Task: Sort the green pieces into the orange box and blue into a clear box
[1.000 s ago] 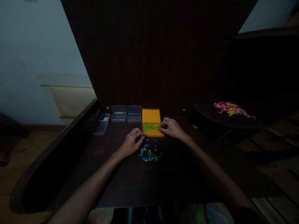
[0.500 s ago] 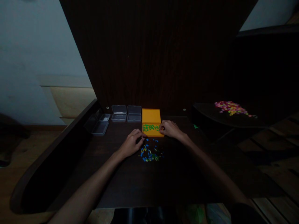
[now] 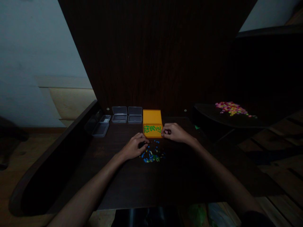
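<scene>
Yellow box [image 3: 152,117] lies open between half-open left hand [image 3: 134,146] and pinched right hand [image 3: 174,131] (any hold unclear).

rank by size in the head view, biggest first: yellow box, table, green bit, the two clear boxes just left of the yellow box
1. table
2. yellow box
3. left clear box and right clear box, too alike to rank
4. green bit
</scene>
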`<state>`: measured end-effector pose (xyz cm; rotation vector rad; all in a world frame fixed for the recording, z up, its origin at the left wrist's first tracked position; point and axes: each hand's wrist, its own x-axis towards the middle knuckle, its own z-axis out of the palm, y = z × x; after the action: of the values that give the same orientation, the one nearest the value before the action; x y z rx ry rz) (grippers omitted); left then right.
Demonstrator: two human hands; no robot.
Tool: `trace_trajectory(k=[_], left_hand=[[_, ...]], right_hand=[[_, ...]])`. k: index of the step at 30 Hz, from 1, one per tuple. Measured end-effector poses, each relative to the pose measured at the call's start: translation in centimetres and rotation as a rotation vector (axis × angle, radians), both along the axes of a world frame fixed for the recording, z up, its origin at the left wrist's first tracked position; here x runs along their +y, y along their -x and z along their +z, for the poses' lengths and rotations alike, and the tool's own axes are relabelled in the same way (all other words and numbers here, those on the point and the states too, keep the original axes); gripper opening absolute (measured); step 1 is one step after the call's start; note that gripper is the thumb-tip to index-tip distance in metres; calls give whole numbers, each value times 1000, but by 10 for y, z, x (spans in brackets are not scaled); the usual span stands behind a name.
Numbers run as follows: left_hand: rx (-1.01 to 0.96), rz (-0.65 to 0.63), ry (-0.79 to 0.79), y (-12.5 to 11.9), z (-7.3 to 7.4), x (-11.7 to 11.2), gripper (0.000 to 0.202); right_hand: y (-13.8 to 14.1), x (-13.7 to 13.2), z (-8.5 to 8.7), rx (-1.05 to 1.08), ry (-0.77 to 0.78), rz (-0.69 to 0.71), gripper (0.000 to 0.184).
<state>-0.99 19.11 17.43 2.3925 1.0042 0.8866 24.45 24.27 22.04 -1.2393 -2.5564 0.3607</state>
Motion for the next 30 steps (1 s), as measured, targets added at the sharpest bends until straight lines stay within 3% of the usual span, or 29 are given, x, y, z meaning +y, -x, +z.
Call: trace_trajectory(k=[4, 8, 19, 30], left_hand=[[39, -109, 58, -1, 3, -6, 15], [80, -188, 94, -4, 5, -10, 16], [127, -181, 97, -16, 0, -15, 9], [141, -157, 92, -16, 3, -15, 12]], right_hand=[[3, -25, -1, 22, 147, 232, 14], [8, -46, -11, 3, 195, 326, 17], [17, -63, -35, 43, 113, 249, 14], [22, -67, -27, -54, 136, 206, 11]])
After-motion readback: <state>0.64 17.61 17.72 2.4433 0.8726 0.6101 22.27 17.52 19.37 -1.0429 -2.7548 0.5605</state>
